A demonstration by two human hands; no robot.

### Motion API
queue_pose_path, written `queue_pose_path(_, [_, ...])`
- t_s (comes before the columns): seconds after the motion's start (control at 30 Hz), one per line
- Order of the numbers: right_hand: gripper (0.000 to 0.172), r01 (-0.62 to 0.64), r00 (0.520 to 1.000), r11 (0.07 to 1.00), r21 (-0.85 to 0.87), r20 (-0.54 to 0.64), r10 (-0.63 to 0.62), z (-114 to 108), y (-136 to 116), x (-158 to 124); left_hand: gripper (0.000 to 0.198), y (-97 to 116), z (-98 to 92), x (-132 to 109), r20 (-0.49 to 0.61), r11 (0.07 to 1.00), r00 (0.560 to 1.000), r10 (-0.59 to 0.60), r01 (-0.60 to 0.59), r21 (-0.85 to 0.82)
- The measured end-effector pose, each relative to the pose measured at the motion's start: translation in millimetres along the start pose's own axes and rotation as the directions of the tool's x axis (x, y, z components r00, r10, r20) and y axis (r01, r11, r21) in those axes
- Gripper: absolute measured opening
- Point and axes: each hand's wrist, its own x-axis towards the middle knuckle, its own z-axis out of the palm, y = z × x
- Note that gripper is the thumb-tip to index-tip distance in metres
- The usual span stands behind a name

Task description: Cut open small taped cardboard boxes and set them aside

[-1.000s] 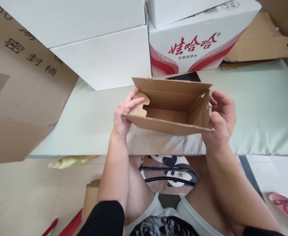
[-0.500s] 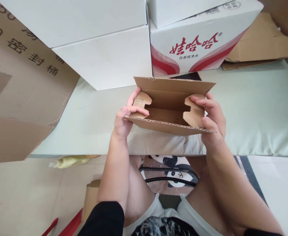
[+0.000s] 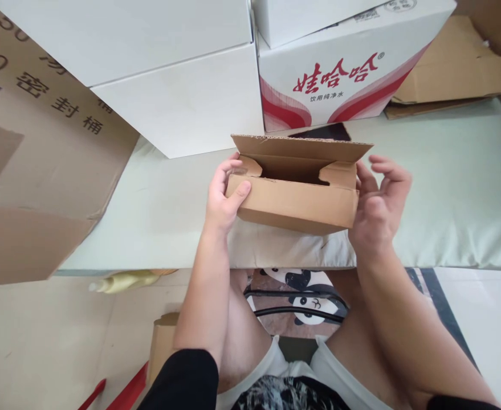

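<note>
A small brown cardboard box [image 3: 295, 199] sits on the pale green cloth in front of me, its top partly open. Its near long flap is folded inward over the two notched side flaps, while the far long flap stands up, tilted back. My left hand [image 3: 227, 193] grips the left end, thumb on the near flap and fingers round the corner. At the right end is my right hand [image 3: 381, 193], fingers apart and curled loosely beside the box wall. Shadow hides the inside of the box.
White cartons [image 3: 182, 102] and a white-and-red carton [image 3: 339, 85] stand behind the box. A large brown carton [image 3: 40, 171] rises at the left. Flattened cardboard [image 3: 451, 68] lies at the back right, and a dark flat object [image 3: 325, 132] lies behind the box.
The near long flap has folded inward over the side flaps. My left thumb has moved onto it. My right hand has let go of the right flap and drawn away to the right.
</note>
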Motion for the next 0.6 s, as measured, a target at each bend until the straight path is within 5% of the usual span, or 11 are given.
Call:
queue_pose_path(0.17, [0.077,-0.043,0.990,0.988,-0.146,0.129,0.062,-2,-2,0,0.080,1,1.0,-2,-0.017,1.000,1.000,-0.011,0.011,-0.003])
queue_pose_path(0.37, [0.033,0.038,0.980,0.952,-0.305,0.196,0.024,-7,-6,3,0.074,7,3.2,-2,-0.035,0.998,0.999,0.002,0.000,0.059])
queue_pose_path(0.47, [0.040,0.039,0.979,0.952,-0.305,0.204,0.025,-9,-2,0,0.054,10,2.5,0,-0.011,0.995,1.000,-0.003,0.004,0.099])
queue_pose_path(0.6, [0.071,0.036,0.969,0.967,-0.254,0.244,0.028,-11,15,-8,0.047,10,-1.9,2,-0.045,0.995,0.998,-0.034,0.038,0.090])
